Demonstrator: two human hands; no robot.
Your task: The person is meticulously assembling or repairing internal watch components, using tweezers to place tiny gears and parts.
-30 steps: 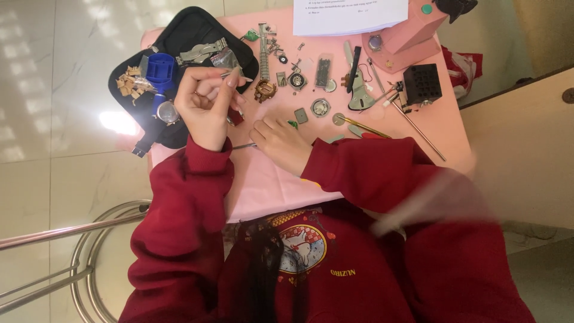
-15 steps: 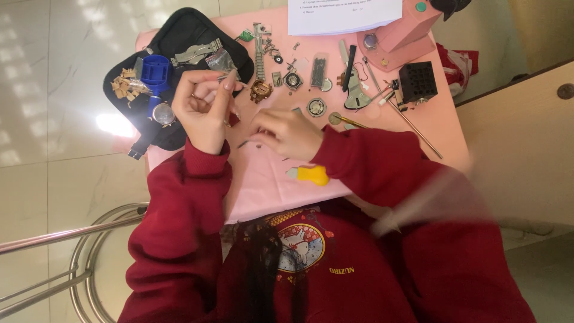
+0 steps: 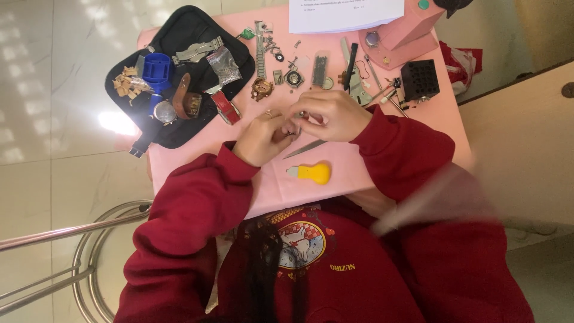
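My left hand [image 3: 263, 137] and my right hand [image 3: 332, 113] meet over the middle of the pink table [image 3: 197, 149]. Their fingertips are pinched together around a small metal part [image 3: 299, 117], which is mostly hidden. A thin pair of metal tweezers [image 3: 306, 148] lies just below the hands, its point to the left. I cannot tell whether a finger touches it. A yellow-handled tool [image 3: 311, 173] lies on the table nearer to me.
A black pouch [image 3: 185, 36] at the left holds a blue tool [image 3: 158, 67], a watch case and small bits. A watch with a metal band [image 3: 261, 84], small parts, pliers [image 3: 354, 81], a black block [image 3: 420, 79], a pink box [image 3: 412, 30] and paper [image 3: 347, 13] lie beyond. A metal stool frame [image 3: 78, 239] stands at the lower left.
My left hand has come down from the pouch side and moved right to join my right hand. The yellow-handled tool now shows on the table.
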